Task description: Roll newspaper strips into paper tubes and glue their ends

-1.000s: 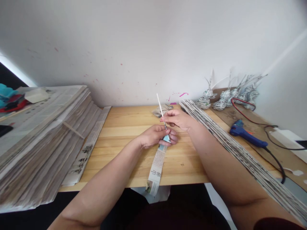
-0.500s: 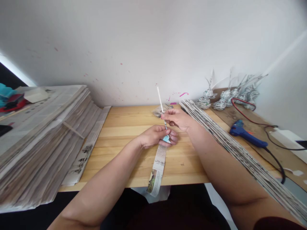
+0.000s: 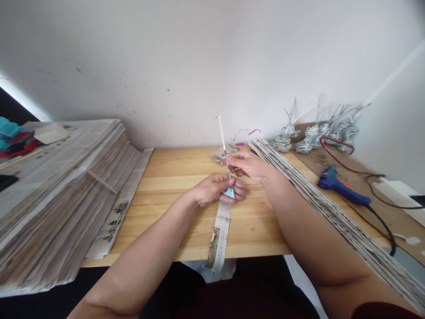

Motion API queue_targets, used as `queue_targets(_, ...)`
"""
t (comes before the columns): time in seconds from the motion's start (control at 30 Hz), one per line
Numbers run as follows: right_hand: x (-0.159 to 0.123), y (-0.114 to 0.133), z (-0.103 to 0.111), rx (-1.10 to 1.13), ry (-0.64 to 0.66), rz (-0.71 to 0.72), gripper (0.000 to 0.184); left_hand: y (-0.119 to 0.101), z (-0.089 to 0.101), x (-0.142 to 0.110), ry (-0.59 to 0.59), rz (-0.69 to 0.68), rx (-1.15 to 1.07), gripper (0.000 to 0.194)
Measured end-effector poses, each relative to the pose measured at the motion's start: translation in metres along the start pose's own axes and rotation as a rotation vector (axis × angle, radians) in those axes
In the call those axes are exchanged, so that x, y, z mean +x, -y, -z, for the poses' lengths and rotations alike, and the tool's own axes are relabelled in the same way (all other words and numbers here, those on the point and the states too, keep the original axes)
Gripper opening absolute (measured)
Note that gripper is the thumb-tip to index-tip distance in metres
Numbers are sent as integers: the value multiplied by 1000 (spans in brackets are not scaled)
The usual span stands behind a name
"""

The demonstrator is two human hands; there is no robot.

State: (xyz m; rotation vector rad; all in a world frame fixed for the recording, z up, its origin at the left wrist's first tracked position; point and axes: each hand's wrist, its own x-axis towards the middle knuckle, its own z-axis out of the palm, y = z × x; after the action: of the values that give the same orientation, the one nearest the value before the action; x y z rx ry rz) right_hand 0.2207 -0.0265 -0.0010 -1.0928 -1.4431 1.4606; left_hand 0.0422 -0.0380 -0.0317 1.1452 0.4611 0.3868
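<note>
A strip of printed newspaper (image 3: 219,237) trails from my left hand (image 3: 221,188) down over the table's front edge. Its upper end is wound slantwise into a thin tube, and my left thumb and fingers close on the paper at that winding. Higher up, my right hand (image 3: 244,165) pinches the thin stick-like tube (image 3: 228,170), whose plain white upper part (image 3: 222,133) points up toward the wall. Whether a separate stick sits inside the paper I cannot tell. Behind the hands a small crumpled plastic bag (image 3: 222,153) lies on the table.
A tall stack of newspapers (image 3: 83,190) fills the left. Along the right lies a bundle of rolled paper sticks (image 3: 308,201). Beyond it, a blue glue gun (image 3: 343,186) with its cable rests on cardboard (image 3: 307,161), near several woven paper figures (image 3: 312,137). The wall (image 3: 199,66) closes the back.
The tube's white tip has risen slightly, and the hanging strip has shifted a little to the right. Both hands keep nearly the same place and grip.
</note>
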Motion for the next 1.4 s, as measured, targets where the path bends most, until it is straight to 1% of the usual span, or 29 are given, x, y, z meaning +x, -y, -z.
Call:
queue_targets(0.03, -1, 1, 0, -6, 42, 2, 34, 0, 0, 0, 6, -1, 0, 38)
queue_targets(0.07, -1, 1, 0, -8, 57, 5, 33, 0, 0, 0, 12, -1, 2, 38)
queue_targets(0.1, -1, 1, 0, -7, 42, 8, 31, 1, -1, 0, 16, -1, 7, 39)
queue_targets(0.2, 0, 1, -2, 19, -91, 13, 27, 2, -1, 1, 14, -2, 19, 39)
queue_targets(0.27, 0, 2, -3, 36, -125, 16, 29, 3, -1, 1, 9, -10, 22, 39)
queue_targets(0.3, 0, 2, -2, 34, -105, 20, 29, 3, -1, 1, 7, -14, 20, 39)
queue_targets(0.4, -1, 3, 0, -9, 30, 16, 33, 1, -1, 1, -2, -17, 19, 38)
queue_targets(0.43, -1, 3, 0, -24, 49, 15, 31, 1, -1, 1, -4, -15, 17, 38)
queue_targets(0.47, -1, 3, -1, -31, 36, 13, 29, 1, -1, 1, -4, -12, 14, 38)
queue_targets(0.57, 0, 2, -4, 4, -100, 11, 27, 2, -3, 1, 9, -2, -9, 36)
queue_targets(0.6, 0, 2, -5, 20, -125, 8, 27, 2, -4, 0, 18, 1, -19, 36)
queue_targets(0.63, 1, 2, -6, 33, -124, 3, 29, 2, -5, 0, 24, 3, -29, 35)
queue_targets(0.73, 2, 1, -4, 50, -52, -13, 35, 1, -5, 0, 9, 6, -70, 33)
queue_targets(0.77, 3, 0, -3, 58, -44, -18, 37, -1, -4, 0, -7, 4, -81, 33)
queue_targets(0.83, 4, -1, -1, 82, -74, -14, 42, -4, -1, 1, -60, -21, -100, 32)
queue_targets(0.93, 5, -2, 1, 90, -125, 4, 45, -10, 7, 4, -215, -132, -139, 24)
queue_targets(1.03, 4, -2, -2, -43, -154, 31, 40, -15, 14, 5, -397, -245, -204, 20)
queue_targets(1.13, 4, -4, -9, -225, -152, 118, 37, -18, 16, 5, -511, -259, -271, 19)
queue_targets(1.23, 5, -7, -20, -387, -178, 182, 31, -20, 14, 5, -531, -251, -327, 19)
queue_targets(1.33, 6, -9, -31, -534, -312, 215, 20, -20, 14, 5, -518, -265, -372, 18)
queue_targets(1.4, 6, -9, -35, -568, -367, 230, 15, -19, 15, 5, -521, -280, -407, 18)
